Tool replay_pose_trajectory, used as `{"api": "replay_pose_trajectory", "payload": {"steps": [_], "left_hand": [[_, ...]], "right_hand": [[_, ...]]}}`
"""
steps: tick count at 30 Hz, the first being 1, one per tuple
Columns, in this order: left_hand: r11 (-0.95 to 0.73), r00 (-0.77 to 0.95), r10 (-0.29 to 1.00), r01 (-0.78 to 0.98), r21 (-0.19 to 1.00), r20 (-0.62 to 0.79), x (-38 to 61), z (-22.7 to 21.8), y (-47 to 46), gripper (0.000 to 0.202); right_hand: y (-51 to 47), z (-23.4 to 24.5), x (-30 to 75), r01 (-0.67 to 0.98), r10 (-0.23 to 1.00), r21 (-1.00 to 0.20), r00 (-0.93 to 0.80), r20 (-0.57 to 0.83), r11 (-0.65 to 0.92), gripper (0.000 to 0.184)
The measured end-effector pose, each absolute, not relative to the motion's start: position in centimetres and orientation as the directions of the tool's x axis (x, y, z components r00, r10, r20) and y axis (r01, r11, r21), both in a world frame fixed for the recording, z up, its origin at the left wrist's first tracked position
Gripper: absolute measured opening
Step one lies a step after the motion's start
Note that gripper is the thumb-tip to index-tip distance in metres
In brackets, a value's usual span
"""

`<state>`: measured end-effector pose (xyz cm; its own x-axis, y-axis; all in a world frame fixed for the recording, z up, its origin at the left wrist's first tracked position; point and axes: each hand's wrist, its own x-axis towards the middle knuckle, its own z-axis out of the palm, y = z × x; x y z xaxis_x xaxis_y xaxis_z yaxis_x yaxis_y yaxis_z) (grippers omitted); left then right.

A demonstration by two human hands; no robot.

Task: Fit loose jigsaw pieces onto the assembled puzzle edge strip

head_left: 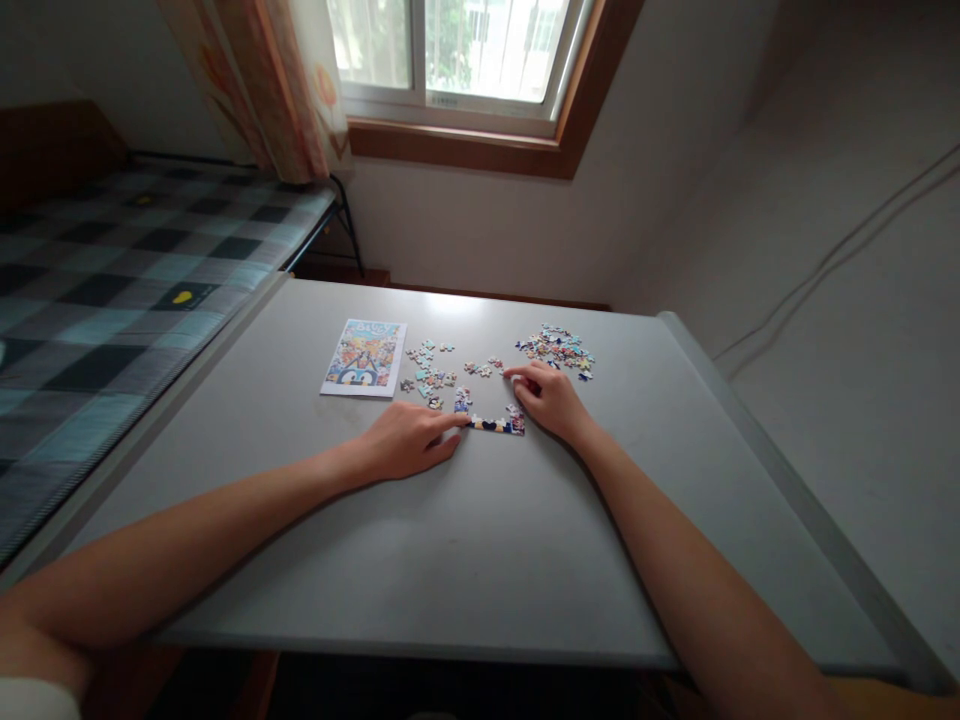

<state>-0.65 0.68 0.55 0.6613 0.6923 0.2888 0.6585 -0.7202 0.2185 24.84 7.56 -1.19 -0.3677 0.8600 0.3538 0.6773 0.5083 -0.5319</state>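
A joined strip of jigsaw puzzle pieces (491, 426) lies on the table, with short upright parts at its left and right ends. My left hand (405, 438) rests beside it, its index fingertip on the strip's left end and the thumb held apart below. My right hand (551, 400) is up and to the right of the strip. Its index finger reaches toward a small row of loose puzzle pieces (484, 369), the tip at the right end of that row. No piece shows between the fingers of either hand.
Left of the pieces lies a printed reference picture (364, 358) with a penguin. Loose pieces (429, 376) are scattered beside it, and a larger pile of pieces (556, 347) is at the back right. The white table (420, 560) stands between a checked bed (187, 240) and a wall.
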Motion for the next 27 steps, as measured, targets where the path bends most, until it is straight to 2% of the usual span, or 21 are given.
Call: {"api": "replay_pose_trajectory", "payload": {"steps": [13, 21, 27], "left_hand": [[-0.725, 0.663, 0.686, 0.658, 0.204, 0.301, -0.66, 0.42, 0.71, 0.03], [-0.768, 0.714, 0.631, 0.629, 0.119, 0.302, -0.68, 0.14, 0.59, 0.032], [-0.77, 0.719, 0.622, 0.632, 0.08, 0.31, -0.72, 0.1, 0.4, 0.037]], "right_hand": [[7.48, -1.09, 24.83, 0.681, 0.862, -0.53, -0.368, 0.349, 0.505, 0.027], [7.53, -1.07, 24.78, 0.686, 0.862, -0.525, -0.365, 0.351, 0.504, 0.027], [7.54, -1.07, 24.78, 0.659, 0.851, -0.545, -0.333, 0.405, 0.518, 0.03]]}}
